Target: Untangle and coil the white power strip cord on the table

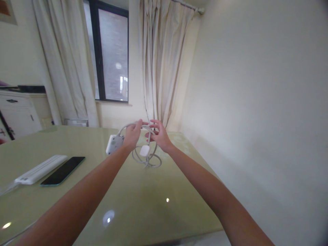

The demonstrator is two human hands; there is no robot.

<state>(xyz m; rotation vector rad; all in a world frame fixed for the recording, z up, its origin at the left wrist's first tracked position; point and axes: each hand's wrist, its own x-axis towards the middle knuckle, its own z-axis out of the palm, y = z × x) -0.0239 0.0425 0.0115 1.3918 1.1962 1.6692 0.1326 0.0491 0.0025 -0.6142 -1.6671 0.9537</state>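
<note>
Both my arms reach out over a glossy pale green table. My left hand is closed round a grey-white cable that arches up from a white power strip just left of the hand. My right hand pinches the same cable close beside it, fingers curled. A white plug hangs below the two hands, and loops of the cable lie on the table under it.
A second white power strip and a dark phone lie side by side at the table's left. A white cabinet stands far left. Cream curtains frame a dark window. A bare wall runs close along the right.
</note>
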